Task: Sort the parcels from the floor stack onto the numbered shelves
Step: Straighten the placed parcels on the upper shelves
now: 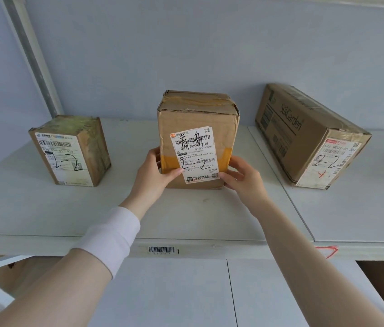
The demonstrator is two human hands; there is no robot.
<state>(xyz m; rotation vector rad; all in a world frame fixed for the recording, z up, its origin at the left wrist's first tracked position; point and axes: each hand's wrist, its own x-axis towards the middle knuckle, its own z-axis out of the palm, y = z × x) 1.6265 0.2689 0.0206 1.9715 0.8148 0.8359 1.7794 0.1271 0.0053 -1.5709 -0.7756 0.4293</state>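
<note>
The cardboard parcel [198,138] stands upright on the white shelf [209,215], about midway between two other boxes and apart from both. Its shipping label [194,154] faces me with "2-2" handwritten over the print. I judge that is why it is turned this way: the number can be read from the aisle, like its neighbours.

My left grip [155,171] clasps the lower left edge, thumb lying on the front at the label's border. My right grip [242,178] clasps the lower right edge the same way. Holding it low on both sides lets me square the tall box without tipping it.

The small parcel [70,151] to the left and the long SilkGarden carton [304,135] to the right both carry "2-2", so I take this to be the right shelf. A barcode strip [161,250] and a red mark [327,251] sit on the shelf's front lip.

My fingers past each side edge are hidden, as are the parcel's back and base, so I cannot tell whether it sits fully flat. The label's fine print and the code under the barcode are too blurred to read. The floor stack is out of view; brown shapes below the shelf are cut off.
</note>
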